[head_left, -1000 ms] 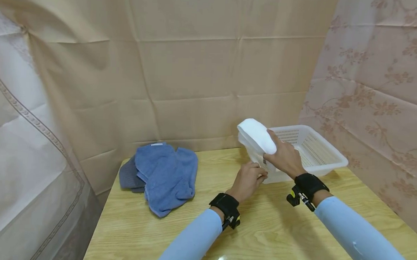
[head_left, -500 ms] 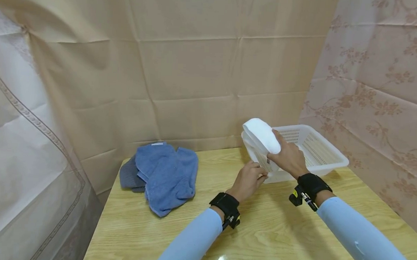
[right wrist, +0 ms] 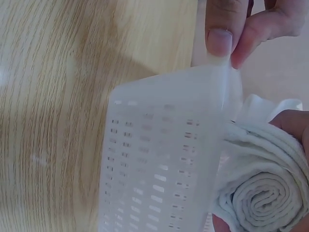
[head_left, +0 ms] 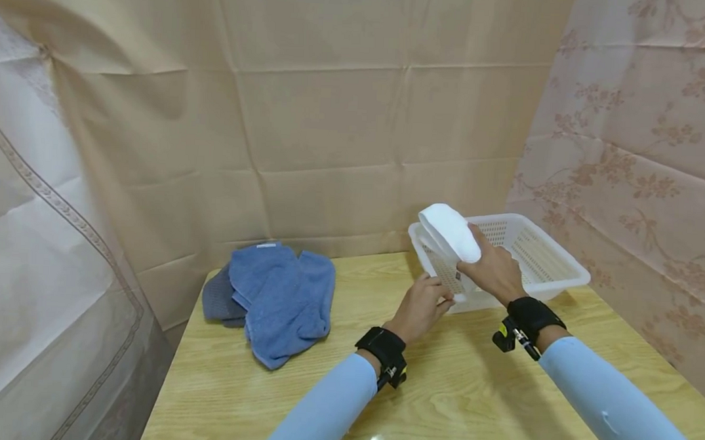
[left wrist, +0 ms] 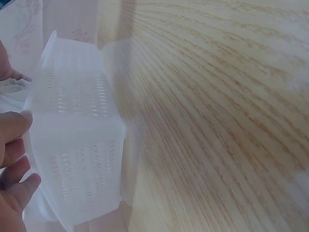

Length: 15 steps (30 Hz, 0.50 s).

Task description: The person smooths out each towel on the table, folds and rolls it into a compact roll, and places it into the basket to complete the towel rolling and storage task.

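My left hand (head_left: 419,306) pinches the rim of a white plastic basket (head_left: 538,262) at its near left corner. In the right wrist view, that thumb (right wrist: 219,41) lies on the basket's corner rim. A rolled white towel (head_left: 451,232) is gripped in my right hand (head_left: 495,269), tilted over the basket's left end. Its spiral end (right wrist: 263,200) shows just inside the rim in the right wrist view. From the left wrist, the perforated basket wall (left wrist: 79,92) stands on the table, and a bit of the towel (left wrist: 13,92) shows behind its rim.
A crumpled blue towel (head_left: 290,302) lies on the left of the wooden table (head_left: 440,388), partly over a folded grey-blue cloth (head_left: 222,298). Beige curtain (head_left: 333,127) hangs behind the table, with a floral curtain (head_left: 638,167) on the right.
My right hand has shifted to the right with the rolled towel, bringing it further over the basket. My left hand has stayed at the basket's corner. The blue towel has not moved.
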Motion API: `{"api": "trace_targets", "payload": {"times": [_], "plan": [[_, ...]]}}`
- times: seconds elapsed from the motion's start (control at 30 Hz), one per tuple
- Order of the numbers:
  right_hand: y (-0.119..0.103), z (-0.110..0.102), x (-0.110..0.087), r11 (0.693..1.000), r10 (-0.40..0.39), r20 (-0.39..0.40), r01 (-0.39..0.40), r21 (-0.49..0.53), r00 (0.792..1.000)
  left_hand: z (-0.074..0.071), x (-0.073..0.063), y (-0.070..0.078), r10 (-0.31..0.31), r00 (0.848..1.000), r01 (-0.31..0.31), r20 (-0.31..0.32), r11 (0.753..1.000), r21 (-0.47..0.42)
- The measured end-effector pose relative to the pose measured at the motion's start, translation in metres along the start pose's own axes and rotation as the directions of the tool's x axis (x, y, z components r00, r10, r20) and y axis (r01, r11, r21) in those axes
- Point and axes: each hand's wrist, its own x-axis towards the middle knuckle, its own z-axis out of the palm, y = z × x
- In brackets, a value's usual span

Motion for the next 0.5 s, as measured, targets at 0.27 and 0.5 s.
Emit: {"api": "trace_targets", "payload": {"times": [0.27, 0.5], "plan": [[0.0043, 0.001, 0.0011, 1.0, 0.01, -0.011, -0.01, -0.001, 1.0, -0.0008, 0.0008, 0.0001, 0.004, 1.0, -0.005, 0.005, 1.0, 0.024], [0.0073, 0.0027, 0.0004, 1.0, 0.007, -0.014, -0.007, 0.01, 1.0, 0.0003, -0.0004, 0.0015, -0.006, 1.0, 0.006, 0.008, 1.0, 0.025]]}}
